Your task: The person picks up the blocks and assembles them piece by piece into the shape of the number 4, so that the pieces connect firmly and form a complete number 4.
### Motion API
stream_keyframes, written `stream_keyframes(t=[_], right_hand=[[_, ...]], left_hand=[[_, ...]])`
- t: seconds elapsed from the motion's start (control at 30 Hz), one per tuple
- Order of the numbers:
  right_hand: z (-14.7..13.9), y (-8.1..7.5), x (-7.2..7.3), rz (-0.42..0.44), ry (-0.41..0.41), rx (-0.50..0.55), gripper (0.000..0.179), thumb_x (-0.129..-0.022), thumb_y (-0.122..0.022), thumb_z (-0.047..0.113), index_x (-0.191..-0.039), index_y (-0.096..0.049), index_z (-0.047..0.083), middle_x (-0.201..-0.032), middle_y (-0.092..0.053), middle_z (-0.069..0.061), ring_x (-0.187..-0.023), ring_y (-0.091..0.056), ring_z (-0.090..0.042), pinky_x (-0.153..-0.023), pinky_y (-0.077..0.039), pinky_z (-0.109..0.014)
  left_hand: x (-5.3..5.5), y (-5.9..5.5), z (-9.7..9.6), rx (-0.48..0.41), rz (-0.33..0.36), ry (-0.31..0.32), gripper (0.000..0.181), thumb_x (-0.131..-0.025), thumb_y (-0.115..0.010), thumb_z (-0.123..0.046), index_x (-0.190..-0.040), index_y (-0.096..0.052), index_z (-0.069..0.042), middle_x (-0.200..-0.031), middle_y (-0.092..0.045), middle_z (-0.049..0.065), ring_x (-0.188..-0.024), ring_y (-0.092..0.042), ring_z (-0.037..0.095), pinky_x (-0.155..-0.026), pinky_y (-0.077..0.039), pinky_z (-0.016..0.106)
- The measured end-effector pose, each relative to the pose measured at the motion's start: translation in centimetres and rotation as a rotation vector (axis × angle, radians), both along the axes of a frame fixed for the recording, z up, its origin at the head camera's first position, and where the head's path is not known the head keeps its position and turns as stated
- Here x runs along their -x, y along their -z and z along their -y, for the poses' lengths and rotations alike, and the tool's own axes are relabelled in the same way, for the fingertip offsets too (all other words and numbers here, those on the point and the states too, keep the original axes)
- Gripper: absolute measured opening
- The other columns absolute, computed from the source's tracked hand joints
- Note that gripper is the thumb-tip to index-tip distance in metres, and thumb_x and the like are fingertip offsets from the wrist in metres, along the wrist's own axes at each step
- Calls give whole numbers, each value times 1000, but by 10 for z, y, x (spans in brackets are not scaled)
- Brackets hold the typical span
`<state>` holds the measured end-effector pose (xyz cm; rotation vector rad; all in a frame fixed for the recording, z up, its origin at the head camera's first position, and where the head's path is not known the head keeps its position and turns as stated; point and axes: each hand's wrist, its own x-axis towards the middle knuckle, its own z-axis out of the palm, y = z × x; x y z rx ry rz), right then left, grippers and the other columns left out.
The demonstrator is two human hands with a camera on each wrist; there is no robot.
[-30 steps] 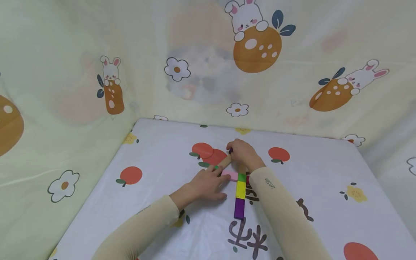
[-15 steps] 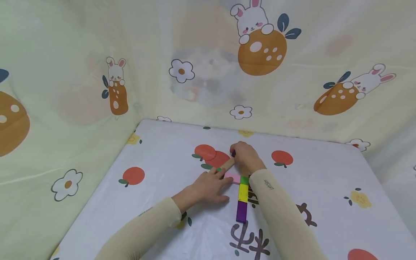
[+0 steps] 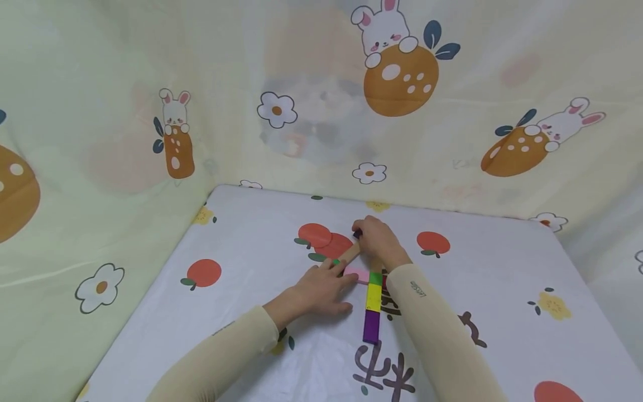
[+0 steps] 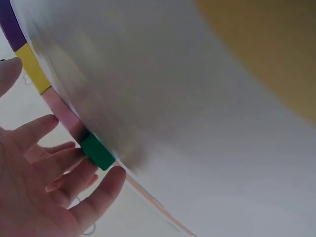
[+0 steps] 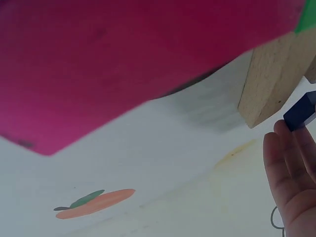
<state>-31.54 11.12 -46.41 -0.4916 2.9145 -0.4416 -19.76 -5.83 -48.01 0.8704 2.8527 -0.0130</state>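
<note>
My left hand [image 3: 321,287] lies with spread fingers over the left part of a block layout. Its fingertips touch a green block [image 4: 98,152] and reach over a pink block [image 3: 359,276]. My right hand [image 3: 380,241] pinches a small dark blue block [image 5: 299,111] at the far end of a plain wooden block [image 3: 351,252]; its thumb is hidden in the right wrist view. Toward me runs a row of a bright green block [image 3: 375,278], a yellow block [image 3: 373,297] and a purple block [image 3: 371,326]. Another wooden block [image 3: 377,266] is mostly covered by the right hand.
A magenta block [image 5: 143,64] looms close in the right wrist view; only a sliver shows from the head. The table [image 3: 251,234] has a white cloth printed with fruit and flowers. Patterned curtains [image 3: 226,139] close off the back and the sides.
The head view shifts slightly. Both hands stay in nearly the same place on the blocks, and the layout looks unchanged.
</note>
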Motion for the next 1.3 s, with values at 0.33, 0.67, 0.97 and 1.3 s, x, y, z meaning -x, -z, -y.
stream_keyframes(t=[0.33,0.67,0.97,1.3], right_hand=[[-2,0,-7,11,-28,19,34,-98,-59,4,-131,-69,9,-121,-65,-14,-108,-60,-31,-110,-49,-50],[-6,3,-7,31,-16,-17,33,-99,-63,8,-132,-68,8,-125,-66,-17,-113,-60,-33,-112,-47,-52],[-7,4,-5,62,-24,-25,31,-100,-63,11,-131,-70,8,-128,-68,-15,-119,-60,-34,-114,-45,-55],[-6,3,-4,78,-18,-35,34,-98,-57,7,-129,-71,8,-128,-69,-16,-117,-60,-34,-114,-44,-54]], left_hand=[[-1,-1,0,-2,7,1,69,-91,-66,-59,-153,-49,-34,-164,-42,7,-139,-44,27,-101,-55,46],[-1,0,0,0,14,0,69,-91,-66,-59,-154,-49,-35,-164,-42,7,-138,-44,27,-101,-55,45],[-1,-2,0,-5,16,0,69,-91,-66,-58,-154,-49,-35,-165,-41,7,-138,-44,27,-101,-54,47],[0,-1,2,-6,-4,20,66,-92,-64,-57,-152,-50,-35,-163,-43,7,-133,-46,26,-97,-55,43]])
